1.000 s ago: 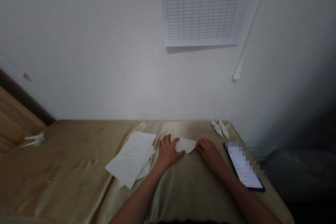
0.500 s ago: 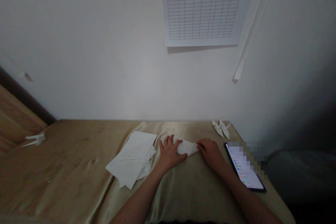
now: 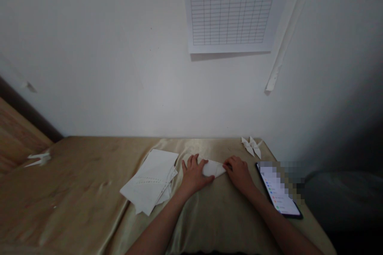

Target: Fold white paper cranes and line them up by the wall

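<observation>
– Counting first. What lies on the desk (image 3: 89,191)?
– One folded paper (image 3: 214,167). One loose stack of sheets (image 3: 151,181), fanned; sheet count not readable. Two small paper cranes (image 3: 251,146) at the far right corner. One phone (image 3: 279,195), screen lit. One more white paper figure (image 3: 38,158) off to the far left, on wood. One gridded chart (image 3: 231,10) on the wall.
– Hands?
– Two. Left hand (image 3: 194,173) lies flat, fingers spread, thumb over the paper's left end. Right hand (image 3: 238,171) has fingers curled down onto the right tip; pinching or pressing, cannot tell.
– The folded paper itself?
– White, flat on the gold cloth, long and low, tapering to a point at the right. It sits between both hands, right of the stack, left of the phone, near the desk's back edge.
</observation>
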Motion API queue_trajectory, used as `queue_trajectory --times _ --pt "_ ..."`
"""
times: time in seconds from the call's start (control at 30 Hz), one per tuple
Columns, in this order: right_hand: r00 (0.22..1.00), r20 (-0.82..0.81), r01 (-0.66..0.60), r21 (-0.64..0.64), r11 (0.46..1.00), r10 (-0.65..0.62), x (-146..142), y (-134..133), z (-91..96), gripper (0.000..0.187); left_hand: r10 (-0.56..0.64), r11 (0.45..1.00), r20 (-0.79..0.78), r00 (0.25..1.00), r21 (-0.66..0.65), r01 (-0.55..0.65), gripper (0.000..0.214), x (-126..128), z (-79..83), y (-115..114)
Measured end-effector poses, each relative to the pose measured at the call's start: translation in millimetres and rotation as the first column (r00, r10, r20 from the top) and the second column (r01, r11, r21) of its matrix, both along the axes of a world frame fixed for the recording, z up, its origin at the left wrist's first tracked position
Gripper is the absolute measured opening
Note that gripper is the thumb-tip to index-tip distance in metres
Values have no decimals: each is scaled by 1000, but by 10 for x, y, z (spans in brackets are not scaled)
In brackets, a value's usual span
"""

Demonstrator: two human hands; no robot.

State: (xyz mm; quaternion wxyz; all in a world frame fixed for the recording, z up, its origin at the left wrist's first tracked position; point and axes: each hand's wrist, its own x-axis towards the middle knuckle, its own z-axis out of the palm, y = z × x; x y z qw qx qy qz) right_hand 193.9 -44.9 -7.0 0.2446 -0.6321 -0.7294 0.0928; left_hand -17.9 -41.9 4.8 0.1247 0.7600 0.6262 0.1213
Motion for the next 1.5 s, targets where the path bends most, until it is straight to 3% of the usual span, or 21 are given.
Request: queue_trajectory --times 0.63,1.17,1.3,1.5 --pt "995 30 90 9 996 -90 -58 -10 38 17 29 1000 28 999 11 -30 67 9 -18 30" --pt "990 51 127 12 992 -128 -90 -16 9 13 51 999 -14 999 11 -51 76 77 16 10" --pt "988 76 133 14 991 -133 -102 -20 20 13 -14 996 -5 1000 85 14 74 87 23 -13" --pt "988 102 117 7 993 -117 -128 -34 45 16 -168 983 -4 986 73 168 43 76 49 -13"
